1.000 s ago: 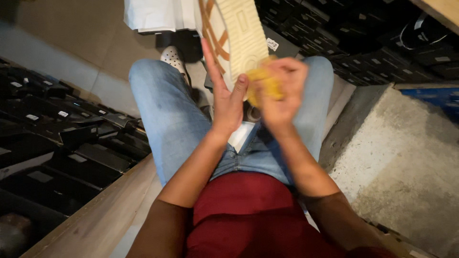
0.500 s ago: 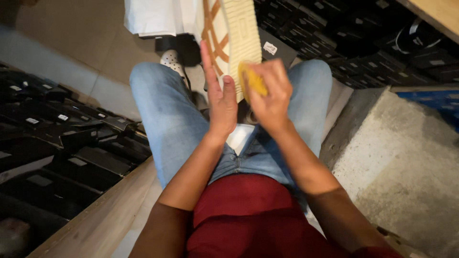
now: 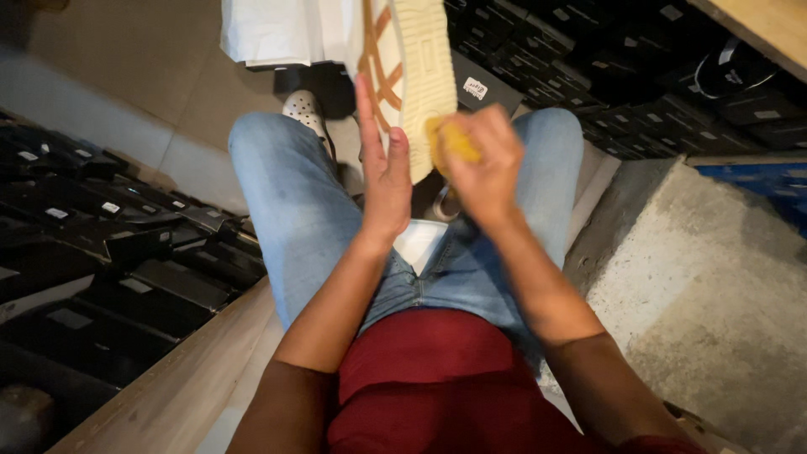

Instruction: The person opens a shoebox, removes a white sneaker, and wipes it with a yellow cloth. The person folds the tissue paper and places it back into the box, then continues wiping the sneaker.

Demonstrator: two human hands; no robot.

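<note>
Partly, the right hand hides a yellow cloth against the shoe.

Single head-worn view. The camera looked steeply down from the seated person's head, close above the lap, facing forward over the left hand, right hand and shoe; stacked boxes bordered the frame.
</note>
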